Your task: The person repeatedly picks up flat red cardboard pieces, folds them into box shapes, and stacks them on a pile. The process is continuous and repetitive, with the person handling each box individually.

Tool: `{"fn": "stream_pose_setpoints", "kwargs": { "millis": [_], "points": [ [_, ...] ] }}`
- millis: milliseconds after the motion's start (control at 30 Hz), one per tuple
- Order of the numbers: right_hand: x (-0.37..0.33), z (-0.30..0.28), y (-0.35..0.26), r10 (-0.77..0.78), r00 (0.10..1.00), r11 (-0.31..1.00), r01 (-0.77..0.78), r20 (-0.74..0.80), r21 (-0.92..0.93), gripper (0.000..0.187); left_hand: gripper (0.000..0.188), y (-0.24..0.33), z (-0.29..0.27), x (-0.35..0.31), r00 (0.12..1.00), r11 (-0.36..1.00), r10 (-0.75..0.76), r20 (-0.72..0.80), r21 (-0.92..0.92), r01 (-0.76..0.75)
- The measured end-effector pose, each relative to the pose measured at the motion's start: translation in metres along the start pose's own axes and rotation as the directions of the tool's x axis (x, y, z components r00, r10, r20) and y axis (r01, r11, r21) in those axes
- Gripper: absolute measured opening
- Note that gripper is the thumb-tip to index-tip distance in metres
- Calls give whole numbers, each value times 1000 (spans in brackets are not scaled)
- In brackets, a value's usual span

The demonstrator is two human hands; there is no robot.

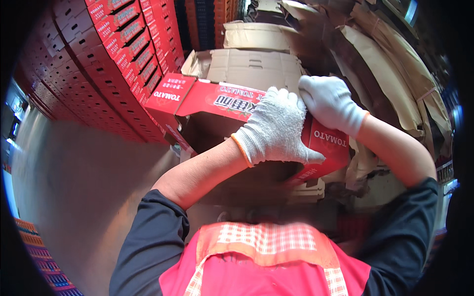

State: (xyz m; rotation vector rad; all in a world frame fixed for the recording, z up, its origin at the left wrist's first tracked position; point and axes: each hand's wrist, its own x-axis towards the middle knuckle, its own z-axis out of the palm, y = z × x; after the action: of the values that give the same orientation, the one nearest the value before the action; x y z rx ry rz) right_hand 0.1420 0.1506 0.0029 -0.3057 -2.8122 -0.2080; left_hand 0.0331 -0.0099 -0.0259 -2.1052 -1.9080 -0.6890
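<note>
A red printed cardboard box (202, 101) lies in front of me, its open dark inside toward me. My left hand (276, 127), in a grey-white knit glove with an orange cuff, presses on the box's long wall near the right corner. Its thumb stretches out over the right end panel and its fingertips reach the far edge. At the far right corner, my right hand (330, 102), gloved the same way, is closed on the box's edge. Its fingertips are hidden. The box's left end panel (170, 93) stands beside the stacked boxes.
Tall stacks of red boxes (126, 42) rise at the left. Behind the box lie flat brown cardboard sheets (254, 64), and more brown sheets (390, 74) lean at the right. Grey floor (89, 187) spreads at the left. Orange and purple crates (44, 261) show at lower left.
</note>
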Motion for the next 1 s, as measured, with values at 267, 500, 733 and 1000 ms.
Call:
{"fn": "stream_pose_setpoints", "kwargs": {
  "millis": [267, 500, 733, 1000],
  "points": [
    [13, -6, -25, 237, 967, 804, -251, 96, 539, 52, 85, -27, 17, -6, 881, 772, -267, -390, -634, -46],
    [16, -3, -27, 9, 1000, 886, -6, -4, 464, 65, 45, -54, 14, -65, 856, 775, -210, -472, -614, -149],
    [-51, 82, 128, 234, 964, 242, -186, 129, 952, 31, 79, -22, -11, -180, 775, 905, -247, -581, -424, -29],
    [-154, 234, 15, 745, 554, -175, -374, 371, 911, 28, 82, 29, 4, -34, 963, 941, 229, -142, -223, -256]
  ]
}}
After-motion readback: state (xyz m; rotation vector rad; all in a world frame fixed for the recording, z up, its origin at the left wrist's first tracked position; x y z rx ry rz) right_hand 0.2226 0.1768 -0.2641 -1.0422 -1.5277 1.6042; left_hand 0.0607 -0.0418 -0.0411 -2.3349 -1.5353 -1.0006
